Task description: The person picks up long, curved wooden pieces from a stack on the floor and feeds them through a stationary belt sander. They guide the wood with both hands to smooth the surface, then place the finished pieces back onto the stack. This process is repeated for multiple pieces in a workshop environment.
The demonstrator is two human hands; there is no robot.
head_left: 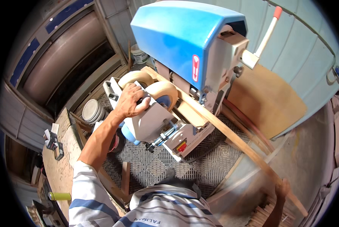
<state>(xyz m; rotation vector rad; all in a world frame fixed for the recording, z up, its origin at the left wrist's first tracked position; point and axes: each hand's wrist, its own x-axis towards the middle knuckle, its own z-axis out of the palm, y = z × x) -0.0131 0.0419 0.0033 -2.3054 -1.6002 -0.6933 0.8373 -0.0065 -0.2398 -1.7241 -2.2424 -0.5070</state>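
My left hand (133, 100) rests on the pale housing of a roller unit (148, 123), its fingers curled over the top. Beside those fingers stand two tan wheels (162, 92) at the unit's far side. A long wooden strip (230, 132) runs between the wheels and a large woodworking machine with a blue cover (173, 36). It slants out toward the lower right. Near its outer end, my right hand (283, 188) is wrapped around the strip. A red and yellow switch (181, 146) and a clamp screw (164, 136) show on the unit's near side.
A lever with a red grip (267, 32) rises at the machine's right. A brown board (267, 100) leans on the wall. Cut wood (269, 213) is stacked at lower right. White buckets (93, 111) and a worn worktop (65, 145) stand left. Ridged matting (148, 166) covers the floor.
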